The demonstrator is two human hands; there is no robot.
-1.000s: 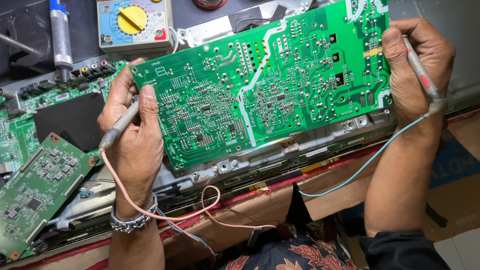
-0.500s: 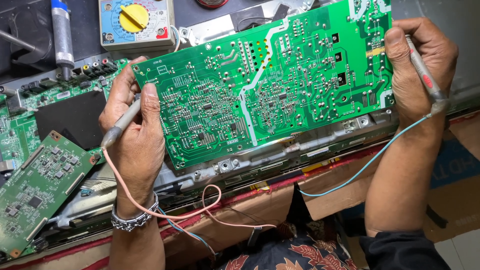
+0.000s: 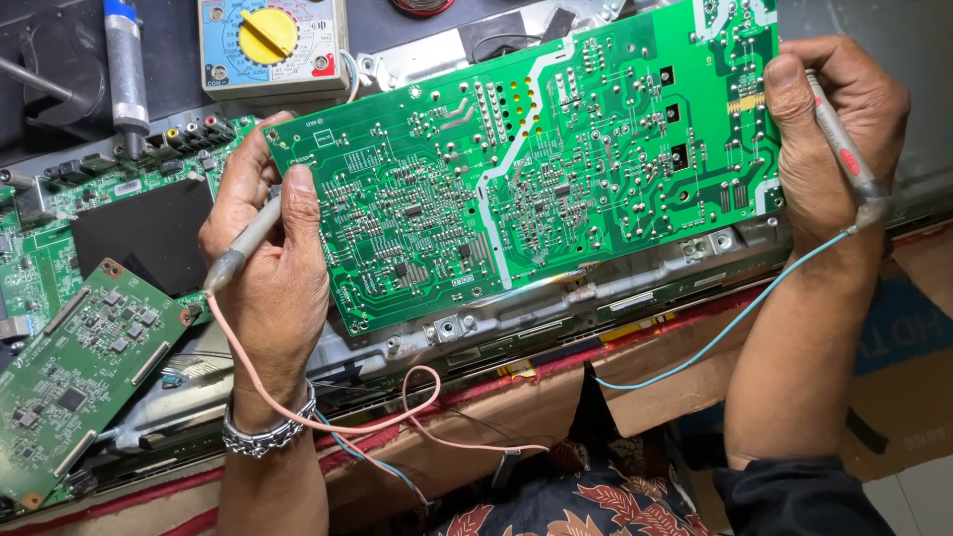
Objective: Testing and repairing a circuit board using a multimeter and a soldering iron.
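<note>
Holding one large green circuit board [image 3: 526,169] by its two short edges, the person keeps it solder side up above a metal chassis [image 3: 516,313], tilted so its right end lies farther away. The left hand [image 3: 263,248] grips the board's left edge, thumb on top, and in the same closed grasp pins one grey test probe [image 3: 241,246] whose pink lead [image 3: 328,422] loops down past a metal bracelet [image 3: 263,437]. The right hand [image 3: 829,129] clasps the right edge, thumb pressed on the board face, with a second grey probe [image 3: 842,149] with a red band lying along the fingers; its blue lead [image 3: 715,333] trails toward the near side. Two probes, two leads, two hands. Far left of centre sits one analogue multimeter [image 3: 273,45] with a yellow dial. At the left lie two more green boards: a small one [image 3: 74,367] near and a larger one [image 3: 89,189] beyond it with a black patch. One blue-capped grey cylinder [image 3: 124,65] stands at the far left.
</note>
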